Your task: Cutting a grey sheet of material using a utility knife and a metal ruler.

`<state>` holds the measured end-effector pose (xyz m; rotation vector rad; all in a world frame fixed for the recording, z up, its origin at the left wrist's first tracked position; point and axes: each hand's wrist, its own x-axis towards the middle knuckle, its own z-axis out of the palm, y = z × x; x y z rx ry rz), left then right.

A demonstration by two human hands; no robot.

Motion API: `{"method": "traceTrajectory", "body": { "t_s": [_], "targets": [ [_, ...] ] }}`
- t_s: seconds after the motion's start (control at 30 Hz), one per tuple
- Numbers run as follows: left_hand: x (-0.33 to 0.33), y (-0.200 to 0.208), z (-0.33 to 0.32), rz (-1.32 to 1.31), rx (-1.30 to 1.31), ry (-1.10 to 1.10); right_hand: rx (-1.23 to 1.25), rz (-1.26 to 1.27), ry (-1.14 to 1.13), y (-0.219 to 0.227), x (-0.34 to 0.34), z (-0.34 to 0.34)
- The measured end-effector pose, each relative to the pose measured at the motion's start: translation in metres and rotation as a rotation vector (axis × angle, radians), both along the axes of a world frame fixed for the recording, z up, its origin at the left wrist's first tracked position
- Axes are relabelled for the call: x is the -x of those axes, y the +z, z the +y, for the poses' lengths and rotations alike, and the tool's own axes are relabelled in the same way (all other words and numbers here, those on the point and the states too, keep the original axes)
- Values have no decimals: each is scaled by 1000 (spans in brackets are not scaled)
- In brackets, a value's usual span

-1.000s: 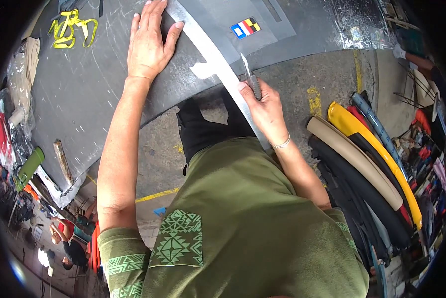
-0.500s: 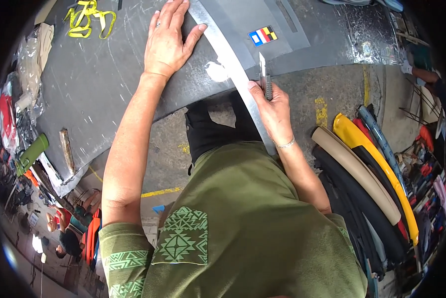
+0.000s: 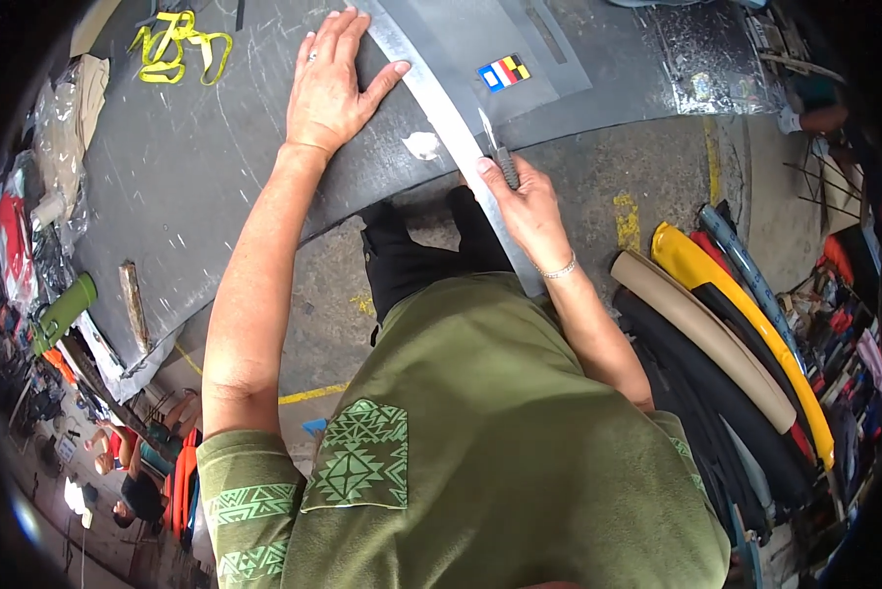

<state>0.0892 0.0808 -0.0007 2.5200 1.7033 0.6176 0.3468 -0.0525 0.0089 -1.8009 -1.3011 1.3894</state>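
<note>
My left hand (image 3: 333,93) lies flat on the dark worktable (image 3: 186,187), its fingers stretched out and its fingertips close to a long metal ruler (image 3: 436,98). The ruler slants from the far edge of the view down past the table's near edge toward my body. At that near edge my right hand (image 3: 533,214) grips a utility knife (image 3: 506,165) with its blade pointing away from me. The right thumb rests against the ruler. Right of the ruler lies a grey sheet (image 3: 461,44) bearing a small patch of coloured flags (image 3: 504,73).
A yellow strap (image 3: 178,44) lies crumpled at the far left of the table. Beige (image 3: 696,339) and yellow rolls (image 3: 745,334) of material stand at the right. A green roll (image 3: 65,309) sits at left. Other people (image 3: 141,491) are at lower left.
The knife has tilted to the left, its tip now nearer the ruler. My right hand has shifted slightly left. The left hand stays in nearly the same place.
</note>
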Motion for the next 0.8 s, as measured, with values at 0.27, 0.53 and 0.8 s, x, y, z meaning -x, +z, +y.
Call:
{"method": "traceTrajectory", "body": {
  "t_s": [0.27,0.53,0.8],
  "targets": [
    [-11,-7,-10,114,25,53,144,305,-188,-18,-1,-4],
    [-10,-1,-12,32,88,44,103,322,-261,-29,2,-8],
    [-13,3,-12,67,70,47,87,271,-258,-28,0,-6]
  ]
}}
